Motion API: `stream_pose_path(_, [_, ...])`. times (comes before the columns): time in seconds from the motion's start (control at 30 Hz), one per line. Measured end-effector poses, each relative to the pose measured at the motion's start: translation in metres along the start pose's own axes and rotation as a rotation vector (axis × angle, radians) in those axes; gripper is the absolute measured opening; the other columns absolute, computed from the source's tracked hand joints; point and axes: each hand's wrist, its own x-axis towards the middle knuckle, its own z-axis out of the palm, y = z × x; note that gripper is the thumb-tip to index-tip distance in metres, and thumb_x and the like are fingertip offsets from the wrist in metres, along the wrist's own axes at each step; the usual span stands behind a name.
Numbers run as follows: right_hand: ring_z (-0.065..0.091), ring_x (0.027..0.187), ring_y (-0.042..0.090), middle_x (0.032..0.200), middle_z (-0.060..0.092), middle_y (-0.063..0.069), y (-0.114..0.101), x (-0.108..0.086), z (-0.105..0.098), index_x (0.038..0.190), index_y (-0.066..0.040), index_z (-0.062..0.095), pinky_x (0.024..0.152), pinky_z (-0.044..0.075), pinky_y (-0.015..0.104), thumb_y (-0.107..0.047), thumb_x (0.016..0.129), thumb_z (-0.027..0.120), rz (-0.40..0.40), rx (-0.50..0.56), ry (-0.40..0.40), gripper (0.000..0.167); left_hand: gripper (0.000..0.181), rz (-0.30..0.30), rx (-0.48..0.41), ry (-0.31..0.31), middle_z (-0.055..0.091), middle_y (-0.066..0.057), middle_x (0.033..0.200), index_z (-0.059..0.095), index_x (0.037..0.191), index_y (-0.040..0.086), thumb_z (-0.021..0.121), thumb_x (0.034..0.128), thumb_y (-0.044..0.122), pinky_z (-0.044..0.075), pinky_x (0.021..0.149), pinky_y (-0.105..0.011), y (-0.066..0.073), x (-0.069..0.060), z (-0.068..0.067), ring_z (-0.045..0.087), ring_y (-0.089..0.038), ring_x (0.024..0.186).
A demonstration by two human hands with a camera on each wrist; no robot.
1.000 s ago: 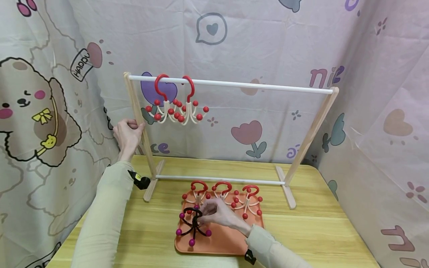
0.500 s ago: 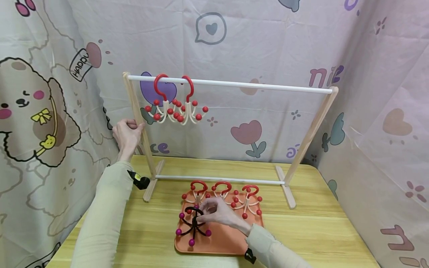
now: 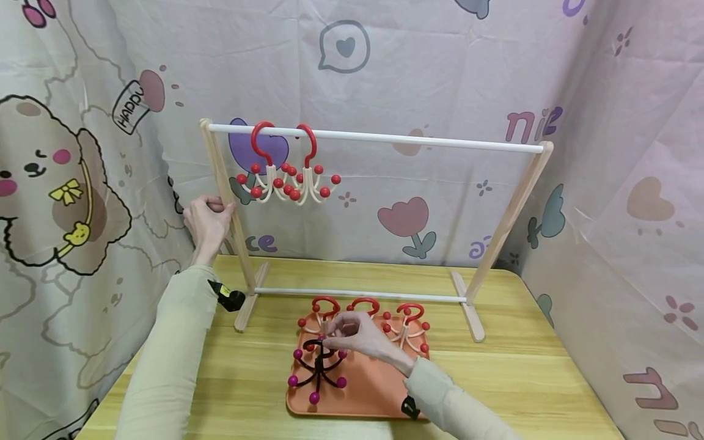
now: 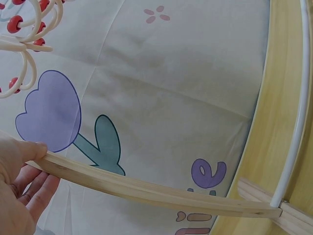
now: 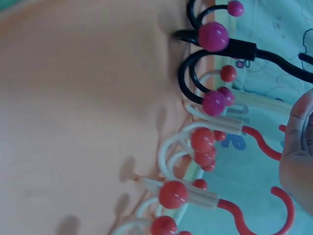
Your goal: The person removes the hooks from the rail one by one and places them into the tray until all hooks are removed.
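In the head view, my left hand (image 3: 208,225) grips the left wooden post (image 3: 240,244) of a hanging rack; in the left wrist view, the thumb (image 4: 32,149) lies on one side of the post and the fingers on the other. My right hand (image 3: 360,335) is at the top of a black multi-arm hook hanger (image 3: 319,365) with magenta ball tips. This hanger stands on an orange tray (image 3: 379,391). Thumb and index tips are beside its hook; whether they pinch it is not clear. In the right wrist view, the fingertips lie outside the frame, near the black hanger (image 5: 242,49).
Two red-and-cream hangers (image 3: 271,174) hang at the left of the white top rail (image 3: 396,139). Three similar red-hooked hangers (image 3: 406,333) stand along the tray's back, the middle one mostly behind my right hand. The lower rail (image 3: 357,295) runs just behind the tray.
My right hand has shifted up from the black hanger's stem to its hook, uncovering a magenta ball. The hook has turned slightly. My left hand stays on the post.
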Motion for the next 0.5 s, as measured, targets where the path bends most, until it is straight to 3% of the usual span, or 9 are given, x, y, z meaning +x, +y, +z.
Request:
stream_pose_path(0.17, [0.055, 0.062, 0.004, 0.086, 0.071, 0.021, -0.009, 0.006, -0.008, 0.101, -0.003, 0.068, 0.058, 0.047, 0.021, -0.015, 0.092, 0.072, -0.032, -0.028, 0.017, 0.016, 0.033, 0.003, -0.004, 0.003, 0.066, -0.024, 0.105, 0.068, 0.112, -0.006, 0.070, 0.0928, 0.021, 0.034, 0.107, -0.049, 0.000, -0.001, 0.000, 0.054, -0.040, 0.115])
stream_pose_path(0.23, [0.056, 0.062, 0.003, 0.083, 0.069, 0.022, -0.014, 0.009, -0.012, 0.102, -0.001, 0.068, 0.058, 0.049, 0.022, -0.015, 0.092, 0.072, -0.040, -0.027, 0.033, 0.018, 0.033, 0.005, -0.007, 0.002, 0.067, -0.025, 0.106, 0.067, 0.112, -0.006, 0.070, 0.0928, 0.021, 0.033, 0.108, -0.049, 0.000, -0.001, 0.000, 0.053, -0.040, 0.115])
stream_pose_path(0.4, [0.058, 0.063, 0.002, 0.076, 0.063, 0.000, -0.031, 0.016, -0.025, 0.106, 0.003, 0.067, 0.061, 0.050, 0.019, -0.012, 0.092, 0.072, -0.049, 0.018, 0.076, 0.021, 0.034, 0.005, -0.011, -0.004, 0.066, -0.024, 0.106, 0.067, 0.113, -0.006, 0.070, 0.0928, 0.021, 0.032, 0.108, -0.049, -0.001, -0.001, 0.000, 0.052, -0.040, 0.117])
stream_pose_path(0.5, [0.059, 0.062, 0.002, 0.074, 0.061, -0.006, -0.042, 0.022, -0.034, 0.107, 0.002, 0.067, 0.059, 0.047, 0.018, -0.010, 0.091, 0.072, -0.074, 0.024, 0.104, 0.020, 0.035, -0.003, -0.010, -0.011, 0.065, -0.022, 0.103, 0.067, 0.114, -0.006, 0.070, 0.0929, 0.022, 0.031, 0.109, -0.049, -0.001, 0.000, 0.000, 0.050, -0.039, 0.119])
